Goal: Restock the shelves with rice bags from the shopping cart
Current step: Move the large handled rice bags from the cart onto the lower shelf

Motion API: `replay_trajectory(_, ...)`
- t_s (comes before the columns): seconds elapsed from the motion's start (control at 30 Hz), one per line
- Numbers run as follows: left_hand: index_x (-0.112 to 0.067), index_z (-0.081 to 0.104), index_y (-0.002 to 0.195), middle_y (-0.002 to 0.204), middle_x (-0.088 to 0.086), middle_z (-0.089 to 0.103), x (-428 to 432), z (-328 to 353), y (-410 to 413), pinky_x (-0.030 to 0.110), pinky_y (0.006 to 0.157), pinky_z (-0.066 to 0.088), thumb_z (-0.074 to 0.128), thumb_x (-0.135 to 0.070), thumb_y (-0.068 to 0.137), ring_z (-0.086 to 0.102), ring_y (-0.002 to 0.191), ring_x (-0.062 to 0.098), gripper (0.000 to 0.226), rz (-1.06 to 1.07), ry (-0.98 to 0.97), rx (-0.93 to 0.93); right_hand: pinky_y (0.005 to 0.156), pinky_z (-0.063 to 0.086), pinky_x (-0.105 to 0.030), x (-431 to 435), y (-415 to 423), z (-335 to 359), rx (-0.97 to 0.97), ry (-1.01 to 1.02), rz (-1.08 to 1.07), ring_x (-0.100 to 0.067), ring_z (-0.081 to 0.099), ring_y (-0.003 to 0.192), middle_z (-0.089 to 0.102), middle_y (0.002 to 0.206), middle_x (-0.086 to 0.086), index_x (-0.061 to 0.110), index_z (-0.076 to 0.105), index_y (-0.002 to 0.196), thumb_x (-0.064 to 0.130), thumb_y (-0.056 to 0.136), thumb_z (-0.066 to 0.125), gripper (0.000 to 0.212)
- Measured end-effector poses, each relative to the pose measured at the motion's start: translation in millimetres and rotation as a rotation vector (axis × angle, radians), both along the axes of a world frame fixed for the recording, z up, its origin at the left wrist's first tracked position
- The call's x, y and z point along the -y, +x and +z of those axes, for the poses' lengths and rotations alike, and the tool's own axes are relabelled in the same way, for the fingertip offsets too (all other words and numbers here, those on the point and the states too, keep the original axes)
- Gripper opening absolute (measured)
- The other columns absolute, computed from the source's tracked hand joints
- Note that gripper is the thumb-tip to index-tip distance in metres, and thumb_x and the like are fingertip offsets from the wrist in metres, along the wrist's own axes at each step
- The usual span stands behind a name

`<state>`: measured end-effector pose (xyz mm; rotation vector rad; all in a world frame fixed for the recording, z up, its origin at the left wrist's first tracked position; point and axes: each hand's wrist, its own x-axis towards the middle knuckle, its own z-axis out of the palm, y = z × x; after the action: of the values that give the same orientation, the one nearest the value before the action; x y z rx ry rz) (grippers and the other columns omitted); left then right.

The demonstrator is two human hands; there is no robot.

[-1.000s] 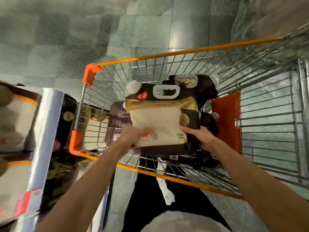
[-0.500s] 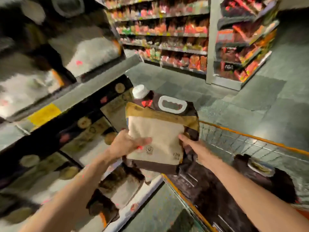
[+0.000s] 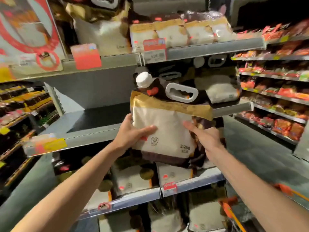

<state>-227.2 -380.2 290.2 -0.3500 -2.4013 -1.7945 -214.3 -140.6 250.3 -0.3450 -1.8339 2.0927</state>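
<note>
Both my hands grip rice bag (image 3: 165, 124): left hand (image 3: 132, 133) on its left edge, right hand (image 3: 204, 136) on its right. Bag upright, raised before half-empty shelf (image 3: 100, 129). Step: carrying to shelf. Next: push forward-left into bare gap, stand upright beside stocked bags.

I'm in a supermarket aisle. Ahead of my hands run grey metal shelves (image 3: 209, 48) with red price tags (image 3: 154, 49) clipped to their edges, stacked with cream-and-brown rice bags (image 3: 170, 34). Off to my right, more shelving holds rows of red snack packets (image 3: 282, 126). By my right forearm sits an orange-trimmed wire shopping cart (image 3: 229, 210).
</note>
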Motion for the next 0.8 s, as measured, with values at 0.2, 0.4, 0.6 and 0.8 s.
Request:
replay_trajectory(0.2,-0.018,0.037,0.126,0.115,-0.001,0.059,124.3,10.0,-17.9,0.022,0.066,0.058,0.089,-0.022,0.071,0.069,0.092,0.008,0.076,0.087,0.018,-0.108,0.066,0.056,-0.034,114.2,-19.9,39.9,-0.073,0.104,0.126,-0.014,0.067,0.083,0.073,0.085,0.002,0.011,0.07,0.082,0.039,0.06,0.089,0.04)
replay_trajectory(0.4,-0.012,0.06,0.111,0.1,0.007,0.073,194.6,23.7,-53.8,0.027,0.058,0.056,0.09,-0.026,0.07,0.074,0.08,0.016,0.053,0.086,0.01,-0.061,0.075,0.06,-0.038,182.5,-57.5,70.5,-0.062,0.112,0.139,-0.018,0.071,0.087,0.075,0.096,-0.003,0.012,0.073,0.093,0.045,0.041,0.094,0.065)
replay_trajectory(0.6,-0.007,0.072,0.103,0.097,0.006,0.077,212.0,43.9,-79.9,0.023,0.061,0.055,0.086,-0.014,0.075,0.074,0.081,0.015,0.032,0.086,0.087,0.066,0.086,0.057,-0.041,199.8,-90.5,93.9,0.065,0.2,0.154,-0.023,0.069,0.089,0.072,0.094,-0.005,0.006,0.07,0.097,0.04,0.052,0.094,0.062)
replay_trajectory(0.8,-0.006,0.069,0.105,0.095,0.007,0.077,223.0,44.7,-108.0,0.026,0.068,0.059,0.091,-0.036,0.065,0.074,0.084,0.015,0.055,0.201,0.059,0.002,0.071,0.049,-0.031,214.5,-125.9,113.6,-0.008,0.248,0.197,-0.016,0.059,0.084,0.064,0.093,-0.002,0.004,0.062,0.095,0.034,0.062,0.09,0.053)
